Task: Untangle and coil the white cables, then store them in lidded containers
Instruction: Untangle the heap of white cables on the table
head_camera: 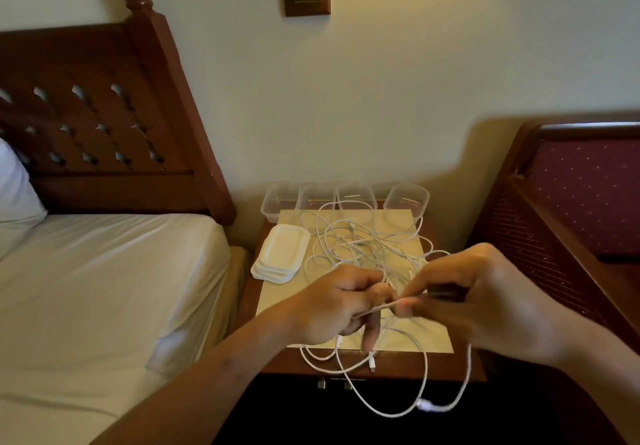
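Nearest the lens: loops of thin white cable (pixel 381 406) hang off the front edge of the dark wooden nightstand (pixel 398 370), with one blurred plug at the lowest point.

Both hands meet above the nightstand's front half.
- Left hand (pixel 329 306): fingers curled round a short straight strand (pixel 379 308), clamped on it.
- Right hand (pixel 485 302): thumb and forefinger pinched together on the same strand, other fingers loosely bent. Motion blur hides finer detail.

Strand's long axis runs hand to hand, roughly parallel to the nightstand's front edge, rising slightly toward the right hand.

Main tangle of white cables (pixel 360 240) lies on the nightstand's middle, just beyond the fingertips. Both hands are about equally near it.

Four clear plastic tubs (pixel 280 199) line the nightstand's back edge, unlidded. Stacked white lids (pixel 282 252) sit at its left side.

Judgement: untangling stage, nothing coiled. The next pull should probably go toward the person, away from the tangle.
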